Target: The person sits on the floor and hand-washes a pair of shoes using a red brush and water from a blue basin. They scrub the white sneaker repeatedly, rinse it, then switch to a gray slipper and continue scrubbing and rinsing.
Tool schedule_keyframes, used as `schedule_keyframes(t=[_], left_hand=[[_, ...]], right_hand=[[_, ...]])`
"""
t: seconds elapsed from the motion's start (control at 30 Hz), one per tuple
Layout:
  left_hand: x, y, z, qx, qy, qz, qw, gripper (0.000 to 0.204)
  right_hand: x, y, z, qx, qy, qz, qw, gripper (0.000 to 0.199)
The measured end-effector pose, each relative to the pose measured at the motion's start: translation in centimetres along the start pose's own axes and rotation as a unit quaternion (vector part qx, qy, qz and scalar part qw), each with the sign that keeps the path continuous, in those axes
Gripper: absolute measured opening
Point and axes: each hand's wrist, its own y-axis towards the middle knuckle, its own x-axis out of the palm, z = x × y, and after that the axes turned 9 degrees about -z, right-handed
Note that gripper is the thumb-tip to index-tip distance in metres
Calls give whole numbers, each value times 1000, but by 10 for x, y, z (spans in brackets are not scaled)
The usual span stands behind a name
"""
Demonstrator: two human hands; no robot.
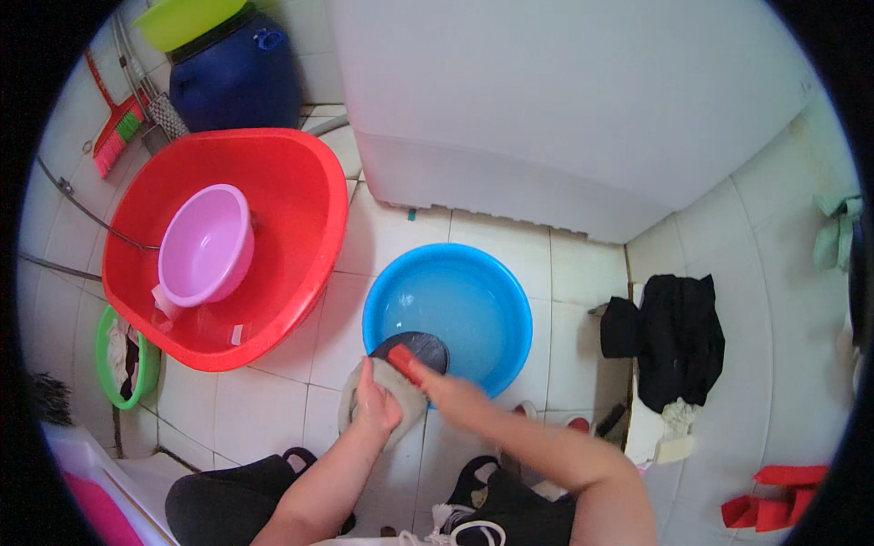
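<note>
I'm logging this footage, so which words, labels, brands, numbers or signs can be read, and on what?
No readable text.
Small white patch inside the red tub: too small to tell whether it bears print.
Red object in the right hand: blurred, nothing readable.

Light is soft and the right grip [446, 393] seems blurred.

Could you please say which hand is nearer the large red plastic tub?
Left: the left hand is right of the tub, apart from it; the right hand is farther right.
</note>
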Motion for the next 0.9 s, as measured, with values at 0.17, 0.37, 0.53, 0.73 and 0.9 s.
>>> schedule_keyframes(t=[0.17, 0.37, 0.53, 0.73, 0.9], left_hand=[[4, -5, 2, 14, 49, -95, 994, 70], [7, -12, 3, -20, 60, -112, 992, 79], [-3, -10, 6, -87, 58, -132, 986, 77], [-21, -7, 10, -123, 150, -89, 977, 48], [-27, -10, 0, -62, 345, -23, 936, 46]], right_hand=[[5, 12, 7, -76, -15, 96, 992, 56], [0, 13, 12, -33, 83, 108, 990, 47], [-7, 5, -4, -12, 102, 145, 984, 49], [-20, 1, -24, -68, 93, 49, 992, 49], [-19, -5, -22, -122, -1, -3, 993, 47]])
